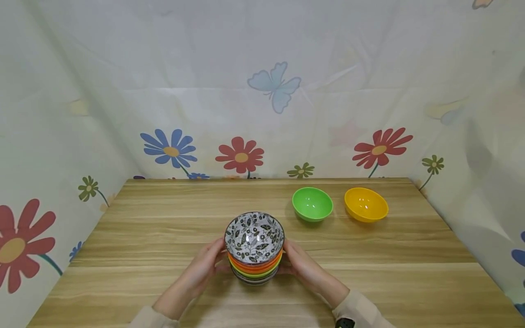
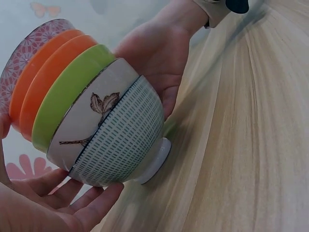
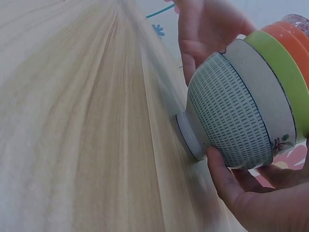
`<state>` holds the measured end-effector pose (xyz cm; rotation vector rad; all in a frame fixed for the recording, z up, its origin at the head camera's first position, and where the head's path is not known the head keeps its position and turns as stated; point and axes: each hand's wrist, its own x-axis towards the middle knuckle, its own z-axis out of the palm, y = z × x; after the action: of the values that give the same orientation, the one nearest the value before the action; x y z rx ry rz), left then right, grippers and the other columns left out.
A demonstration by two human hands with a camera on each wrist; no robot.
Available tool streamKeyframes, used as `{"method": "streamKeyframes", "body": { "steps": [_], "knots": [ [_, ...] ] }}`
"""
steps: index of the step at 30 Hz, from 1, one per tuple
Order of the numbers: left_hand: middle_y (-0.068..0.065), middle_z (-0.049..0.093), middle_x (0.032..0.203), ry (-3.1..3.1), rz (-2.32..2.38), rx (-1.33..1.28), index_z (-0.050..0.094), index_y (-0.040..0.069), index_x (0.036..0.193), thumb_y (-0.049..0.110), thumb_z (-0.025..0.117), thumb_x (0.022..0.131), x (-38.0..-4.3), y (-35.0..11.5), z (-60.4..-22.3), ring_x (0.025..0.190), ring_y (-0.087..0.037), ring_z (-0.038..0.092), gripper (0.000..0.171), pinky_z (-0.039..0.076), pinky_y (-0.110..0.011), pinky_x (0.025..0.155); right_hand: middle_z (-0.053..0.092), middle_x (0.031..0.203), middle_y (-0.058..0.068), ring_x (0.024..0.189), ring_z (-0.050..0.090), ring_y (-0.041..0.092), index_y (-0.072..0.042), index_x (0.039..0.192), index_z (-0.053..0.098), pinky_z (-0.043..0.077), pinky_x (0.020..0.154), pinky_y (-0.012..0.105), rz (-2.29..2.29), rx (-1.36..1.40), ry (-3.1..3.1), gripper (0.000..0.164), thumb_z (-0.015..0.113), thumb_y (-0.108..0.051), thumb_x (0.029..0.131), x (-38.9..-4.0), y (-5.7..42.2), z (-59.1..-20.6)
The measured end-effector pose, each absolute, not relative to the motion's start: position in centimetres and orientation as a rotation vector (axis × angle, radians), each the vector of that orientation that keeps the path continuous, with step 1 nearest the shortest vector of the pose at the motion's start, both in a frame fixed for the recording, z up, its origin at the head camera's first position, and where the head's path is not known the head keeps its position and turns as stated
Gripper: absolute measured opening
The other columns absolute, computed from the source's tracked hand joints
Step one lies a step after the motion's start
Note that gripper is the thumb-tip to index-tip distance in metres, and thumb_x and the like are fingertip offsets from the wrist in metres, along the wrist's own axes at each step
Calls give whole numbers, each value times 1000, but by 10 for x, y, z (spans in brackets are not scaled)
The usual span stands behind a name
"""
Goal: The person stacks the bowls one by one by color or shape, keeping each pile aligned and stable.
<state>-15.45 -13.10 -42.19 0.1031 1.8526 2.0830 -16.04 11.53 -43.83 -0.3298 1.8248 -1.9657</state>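
Observation:
Between my two hands stands a stack of bowls (image 1: 255,269). Its top bowl (image 1: 254,238) has a black leaf and flower pattern inside. Below come orange bowls (image 2: 58,63), a lime green bowl (image 2: 72,89), a white bowl with a brown leaf motif (image 2: 91,111) and a bottom bowl with green dashes (image 3: 227,111). My left hand (image 1: 205,264) holds the stack's left side, its fingers curved under the lower bowls. On the other side, my right hand (image 1: 302,266) grips it likewise. The bottom bowl's foot is at the tabletop; whether it touches, I cannot tell.
A green bowl (image 1: 312,205) sits apart at the back, right of the stack. Beside it, farther right, is a yellow-orange bowl (image 1: 366,205). Both rest on the wood-grain table (image 1: 164,214). A flower-printed cloth (image 1: 197,109) hangs behind the table and along its sides.

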Motion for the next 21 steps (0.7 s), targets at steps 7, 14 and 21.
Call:
{"method": "streamKeyframes", "body": {
  "steps": [7,14,21],
  "knots": [
    [-20,42,137,1767,2080,141,37,-4,137,47,38,96,-154,-133,-423,121,-30,45,66,46,-50,92,46,130,22,112,51,24,2,141,28,51,86,43,-1967,-337,1825,71,32,-52,96,-160,116,-439],
    [-16,42,138,1645,2101,116,43,5,135,50,42,93,-152,-133,-424,121,-28,48,62,48,-54,87,45,130,22,111,52,22,4,141,27,50,86,43,-1958,-349,1821,67,31,-48,98,-161,116,-438],
    [-16,44,136,1653,2104,122,40,4,136,49,41,94,-150,-133,-424,115,-25,51,61,49,-54,85,42,134,24,115,50,24,5,142,24,50,87,44,-1954,-376,1823,64,29,-43,99,-160,115,-436]
  ]
}}
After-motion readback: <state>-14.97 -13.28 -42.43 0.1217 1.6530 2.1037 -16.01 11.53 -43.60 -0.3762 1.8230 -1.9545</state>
